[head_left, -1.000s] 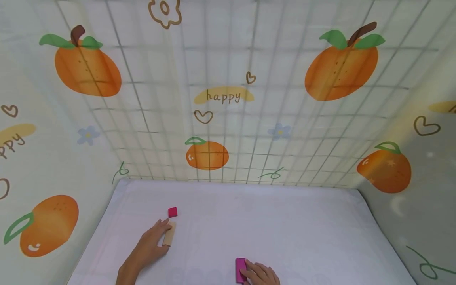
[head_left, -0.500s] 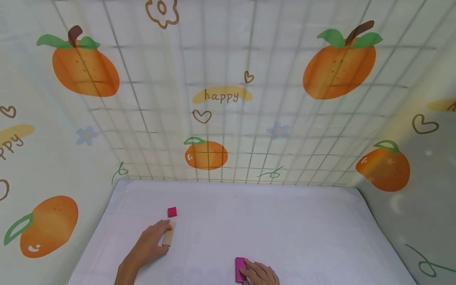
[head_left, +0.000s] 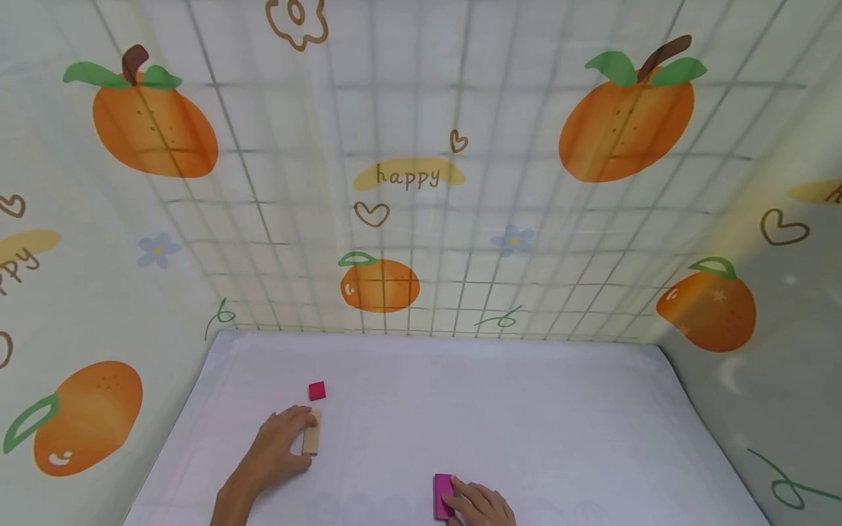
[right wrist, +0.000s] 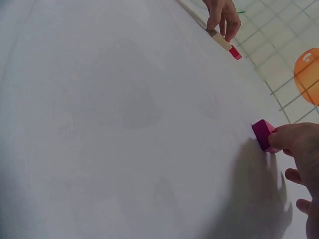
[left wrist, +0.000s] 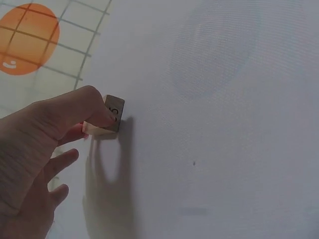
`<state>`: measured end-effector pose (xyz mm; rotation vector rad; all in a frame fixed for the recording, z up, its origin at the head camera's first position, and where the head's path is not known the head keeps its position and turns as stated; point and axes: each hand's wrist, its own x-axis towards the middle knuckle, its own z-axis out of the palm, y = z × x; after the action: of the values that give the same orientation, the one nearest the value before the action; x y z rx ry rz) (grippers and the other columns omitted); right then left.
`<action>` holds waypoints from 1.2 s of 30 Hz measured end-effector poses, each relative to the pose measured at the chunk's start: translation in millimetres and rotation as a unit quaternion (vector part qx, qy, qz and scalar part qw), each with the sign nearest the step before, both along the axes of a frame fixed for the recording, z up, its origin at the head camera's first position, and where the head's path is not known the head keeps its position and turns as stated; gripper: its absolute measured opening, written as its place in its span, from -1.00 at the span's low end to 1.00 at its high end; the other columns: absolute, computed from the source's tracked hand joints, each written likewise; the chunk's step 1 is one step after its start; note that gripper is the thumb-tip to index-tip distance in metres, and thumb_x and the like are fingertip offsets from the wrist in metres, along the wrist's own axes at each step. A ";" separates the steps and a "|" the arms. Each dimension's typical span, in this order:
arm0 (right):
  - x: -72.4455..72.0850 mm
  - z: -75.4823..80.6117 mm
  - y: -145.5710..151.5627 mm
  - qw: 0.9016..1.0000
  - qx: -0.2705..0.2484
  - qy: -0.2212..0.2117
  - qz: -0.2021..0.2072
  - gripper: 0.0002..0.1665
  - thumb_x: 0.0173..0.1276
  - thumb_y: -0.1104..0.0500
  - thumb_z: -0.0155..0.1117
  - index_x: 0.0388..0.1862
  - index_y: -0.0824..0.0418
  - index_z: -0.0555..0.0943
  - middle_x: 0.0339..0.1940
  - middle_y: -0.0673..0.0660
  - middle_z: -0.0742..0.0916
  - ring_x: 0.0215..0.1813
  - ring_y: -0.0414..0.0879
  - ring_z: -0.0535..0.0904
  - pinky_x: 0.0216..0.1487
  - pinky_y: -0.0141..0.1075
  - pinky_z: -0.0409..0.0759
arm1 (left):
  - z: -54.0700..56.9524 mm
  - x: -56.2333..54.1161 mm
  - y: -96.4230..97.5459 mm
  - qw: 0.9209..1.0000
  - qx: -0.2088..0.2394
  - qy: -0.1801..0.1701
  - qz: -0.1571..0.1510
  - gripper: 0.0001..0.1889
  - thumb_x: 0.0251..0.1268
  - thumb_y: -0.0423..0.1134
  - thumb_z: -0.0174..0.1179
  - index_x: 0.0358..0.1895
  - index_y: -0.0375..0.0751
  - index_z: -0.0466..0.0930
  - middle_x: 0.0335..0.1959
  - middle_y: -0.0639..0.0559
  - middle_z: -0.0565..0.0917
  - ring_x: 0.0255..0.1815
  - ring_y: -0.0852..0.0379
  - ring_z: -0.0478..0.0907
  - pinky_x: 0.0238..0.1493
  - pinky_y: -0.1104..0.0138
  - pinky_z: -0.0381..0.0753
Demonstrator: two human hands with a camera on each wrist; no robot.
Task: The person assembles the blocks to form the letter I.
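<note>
On the left of the white tabletop, my left hand (head_left: 271, 449) holds a pale wooden block (head_left: 312, 437) by its two ends, thumb at the near end and a finger at the far end. The left wrist view shows a dark marking on the near end of this wooden block (left wrist: 116, 103). Just beyond it lies a small red cube (head_left: 317, 391). Near the front edge of the head view, my right hand (head_left: 484, 505) pinches a magenta block (head_left: 443, 497), coming from its right side. In the right wrist view the thumb covers part of this magenta block (right wrist: 262, 134).
A white cloth (head_left: 559, 431) covers the tabletop. Behind it rises a curtain (head_left: 454, 241) printed with oranges over a wire grid. Fabric side walls (head_left: 85, 307) close off the left and right.
The wooden block has turned slightly under my left hand, its long side now pointing more straight away from me. My right hand and the magenta block look much the same.
</note>
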<state>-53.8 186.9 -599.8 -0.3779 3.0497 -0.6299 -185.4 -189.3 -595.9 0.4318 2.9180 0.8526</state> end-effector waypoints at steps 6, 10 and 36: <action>0.3 -1.1 -0.4 1.000 0.002 0.007 0.000 -0.63 0.36 -0.05 0.32 0.08 0.03 0.68 0.26 -0.02 0.63 0.21 0.14 0.50 0.20 0.31 0.38 | -3.8 0.7 1.5 0.999 0.019 0.025 0.000 -0.57 -0.11 -0.26 0.43 -0.08 0.09 0.58 0.25 0.02 0.53 0.36 -0.06 0.37 0.44 -0.22 0.04; -0.5 -1.0 -1.1 1.000 0.005 0.004 -0.003 -0.64 0.34 0.00 0.35 0.09 0.02 0.68 0.26 -0.03 0.63 0.21 0.13 0.50 0.21 0.31 0.38 | -4.9 1.0 6.9 0.999 0.031 0.038 -0.005 -0.57 -0.14 -0.26 0.44 -0.10 0.12 0.57 0.23 0.02 0.54 0.33 -0.06 0.38 0.42 -0.21 0.07; -1.2 0.0 -3.0 1.000 0.009 0.025 -0.011 -0.66 0.29 0.05 0.38 0.05 0.01 0.70 0.23 -0.01 0.65 0.19 0.11 0.52 0.18 0.25 0.44 | 18.8 -9.1 107.0 0.993 0.036 0.068 -0.085 -0.66 0.07 -0.08 0.35 -0.05 0.17 0.55 0.30 0.10 0.48 0.35 -0.01 0.34 0.40 -0.15 0.20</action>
<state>-55.0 183.9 -599.8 -0.3648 3.1098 -0.6037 -194.5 -82.3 -577.1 0.7610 2.9222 0.9394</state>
